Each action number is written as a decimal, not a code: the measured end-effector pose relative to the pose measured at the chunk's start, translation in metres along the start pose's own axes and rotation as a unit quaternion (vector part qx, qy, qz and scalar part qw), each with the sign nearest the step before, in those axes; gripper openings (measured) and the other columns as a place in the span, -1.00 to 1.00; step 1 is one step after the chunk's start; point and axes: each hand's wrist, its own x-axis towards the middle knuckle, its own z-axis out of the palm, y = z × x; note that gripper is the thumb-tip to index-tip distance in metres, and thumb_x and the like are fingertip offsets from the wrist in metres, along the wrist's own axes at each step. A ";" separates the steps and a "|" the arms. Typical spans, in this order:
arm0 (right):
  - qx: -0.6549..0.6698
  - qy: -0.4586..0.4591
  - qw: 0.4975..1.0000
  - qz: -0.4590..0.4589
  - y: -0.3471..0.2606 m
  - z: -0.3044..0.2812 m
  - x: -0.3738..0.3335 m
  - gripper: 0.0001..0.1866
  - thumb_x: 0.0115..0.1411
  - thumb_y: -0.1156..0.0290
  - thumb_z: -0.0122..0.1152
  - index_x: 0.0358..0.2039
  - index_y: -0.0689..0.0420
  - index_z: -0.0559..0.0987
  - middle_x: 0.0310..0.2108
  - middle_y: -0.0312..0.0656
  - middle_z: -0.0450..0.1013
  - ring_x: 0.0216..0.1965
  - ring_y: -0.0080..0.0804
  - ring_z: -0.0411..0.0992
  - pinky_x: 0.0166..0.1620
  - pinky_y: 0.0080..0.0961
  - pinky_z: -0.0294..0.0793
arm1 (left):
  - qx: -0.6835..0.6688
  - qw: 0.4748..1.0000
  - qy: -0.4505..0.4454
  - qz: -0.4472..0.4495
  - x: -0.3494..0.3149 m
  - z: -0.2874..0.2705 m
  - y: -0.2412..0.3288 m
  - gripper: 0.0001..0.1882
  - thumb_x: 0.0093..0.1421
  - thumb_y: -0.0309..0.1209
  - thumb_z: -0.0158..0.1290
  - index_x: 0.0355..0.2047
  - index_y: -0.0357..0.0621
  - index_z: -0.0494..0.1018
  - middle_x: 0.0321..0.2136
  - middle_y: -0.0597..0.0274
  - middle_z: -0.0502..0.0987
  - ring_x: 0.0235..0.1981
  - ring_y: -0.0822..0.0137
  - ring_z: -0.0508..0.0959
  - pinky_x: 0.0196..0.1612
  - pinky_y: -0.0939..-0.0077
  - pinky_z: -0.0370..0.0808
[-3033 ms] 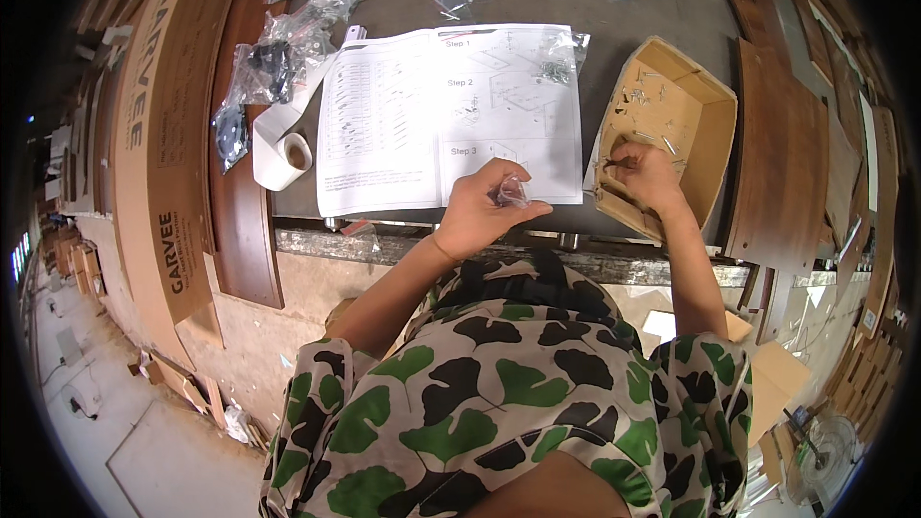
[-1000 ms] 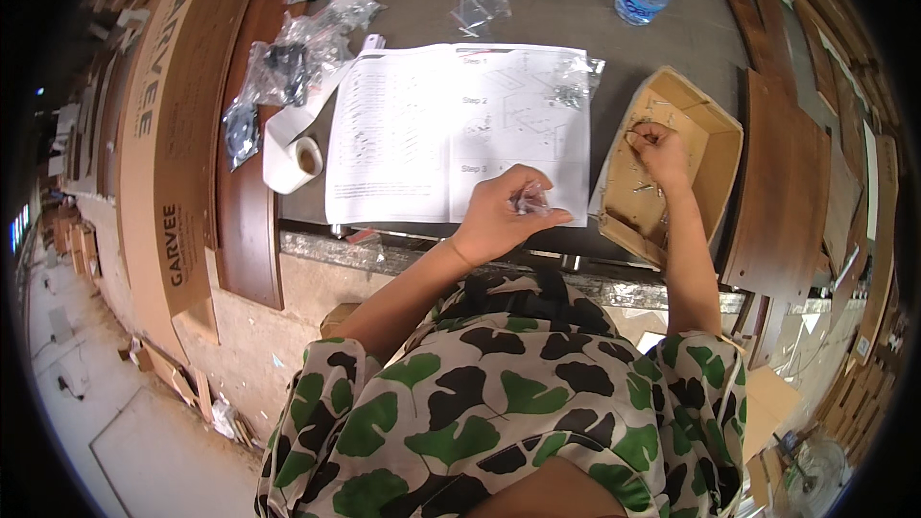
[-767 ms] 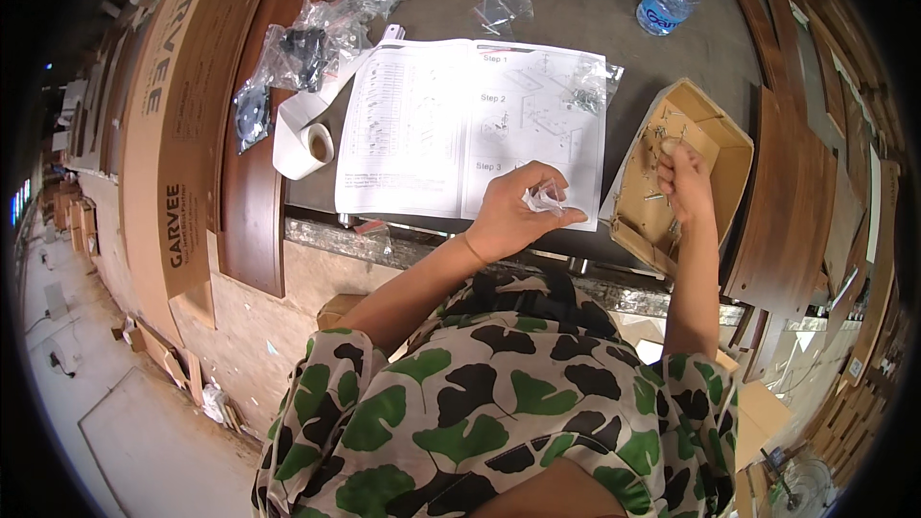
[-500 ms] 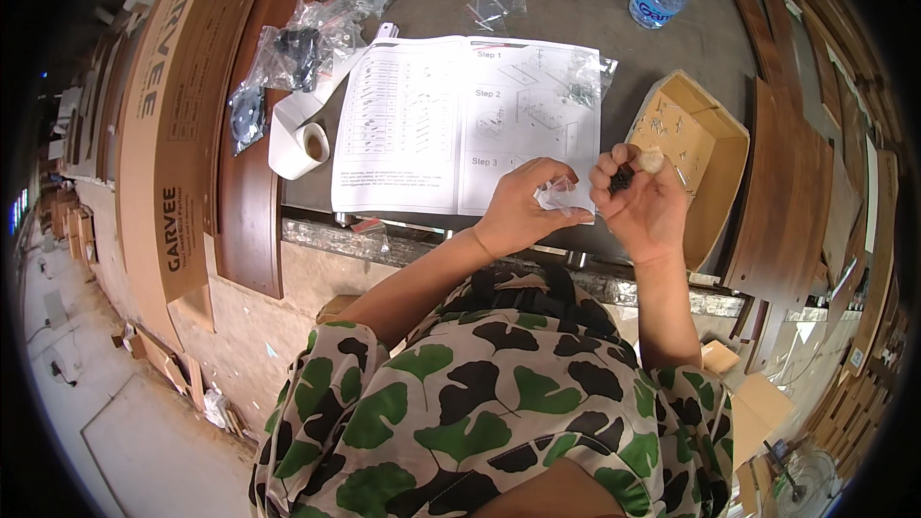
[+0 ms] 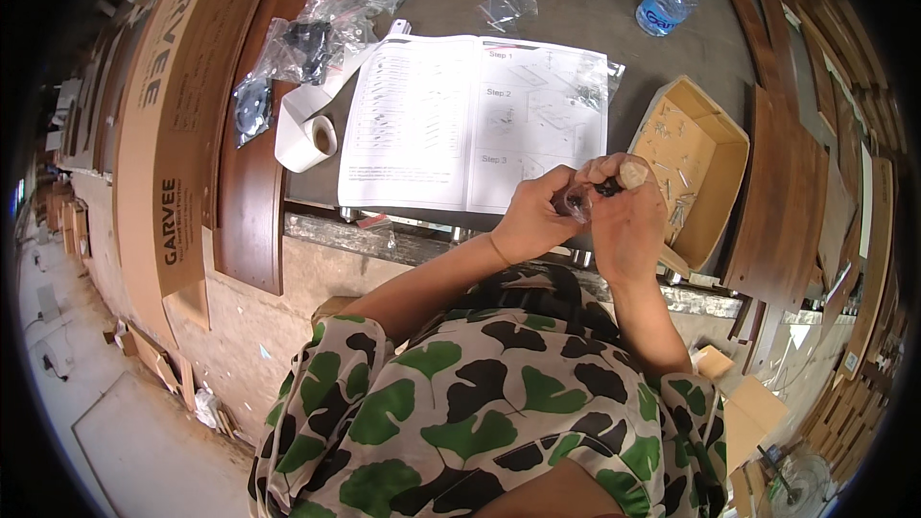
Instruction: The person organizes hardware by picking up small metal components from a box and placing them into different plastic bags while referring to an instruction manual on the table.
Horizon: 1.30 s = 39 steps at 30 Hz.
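The table (image 5: 441, 0), its far end cut off, carries an open instruction booklet (image 5: 413, 125), the lower right corner hidden by the right hand (image 5: 628, 221). Beside it sits a cardboard tray (image 5: 721, 149) with loose metal fasteners (image 5: 682, 210); a water bottle (image 5: 667, 8) stands beyond. The left hand (image 5: 537, 211) pinches a clear plastic bag (image 5: 576, 204); against it, the right fingers curl around dark small parts (image 5: 607, 188), mostly covered, their kind unclear.

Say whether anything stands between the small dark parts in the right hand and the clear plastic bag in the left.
Nothing visible does: the right hand holds the dark parts close beside the bag; fingers partly hide both.
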 end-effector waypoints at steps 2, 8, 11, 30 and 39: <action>-0.010 -0.008 1.000 -0.014 -0.001 0.005 -0.003 -0.81 0.33 0.47 -0.20 -0.23 0.29 0.39 -0.32 -0.11 0.39 -0.21 -0.34 0.35 -0.06 -0.37 0.35 | -0.030 0.999 0.000 -0.013 -0.001 -0.001 0.001 -0.71 -0.06 -0.57 0.23 -0.33 -0.24 0.40 -0.50 0.32 0.48 -0.47 0.63 0.36 -0.38 0.68 0.39; -0.028 -0.047 0.997 -0.044 0.000 0.005 -0.004 -0.79 0.32 0.48 -0.22 -0.19 0.33 0.38 -0.24 -0.08 0.38 -0.15 -0.30 0.37 -0.01 -0.37 0.35 | -0.003 1.000 -0.007 -0.004 -0.001 -0.006 0.012 -0.67 -0.08 -0.59 0.27 -0.31 -0.24 0.38 -0.43 0.35 0.51 -0.40 0.62 0.41 -0.31 0.67 0.42; -0.057 -0.045 0.997 -0.036 -0.002 0.008 -0.005 -0.78 0.32 0.49 -0.22 -0.18 0.32 0.39 -0.18 -0.06 0.37 -0.13 -0.31 0.37 0.02 -0.38 0.33 | -0.039 0.999 0.000 0.026 -0.002 -0.005 0.007 -0.64 -0.10 -0.58 0.28 -0.30 -0.24 0.38 -0.43 0.32 0.52 -0.39 0.60 0.43 -0.30 0.66 0.43; -0.094 -0.181 0.973 -0.111 -0.030 0.042 -0.005 -0.72 0.29 0.42 -0.13 -0.10 0.36 0.37 -0.06 0.04 0.32 -0.01 -0.25 0.30 0.10 -0.31 0.27 | -0.193 0.977 -0.018 0.085 0.000 -0.008 0.044 -0.53 -0.10 -0.66 0.28 -0.19 -0.18 0.33 -0.35 0.32 0.50 -0.29 0.55 0.49 -0.24 0.63 0.45; -0.633 -0.127 0.748 -0.152 -0.054 0.056 -0.028 -0.77 -0.07 0.57 0.36 -0.34 0.20 0.55 -0.40 -0.20 0.40 -0.39 -0.39 0.38 -0.38 -0.50 0.36 | -0.150 0.979 -0.021 0.135 -0.001 -0.019 0.051 -0.53 -0.05 -0.57 0.29 -0.16 -0.23 0.31 -0.32 0.20 0.51 -0.31 0.48 0.50 -0.28 0.63 0.43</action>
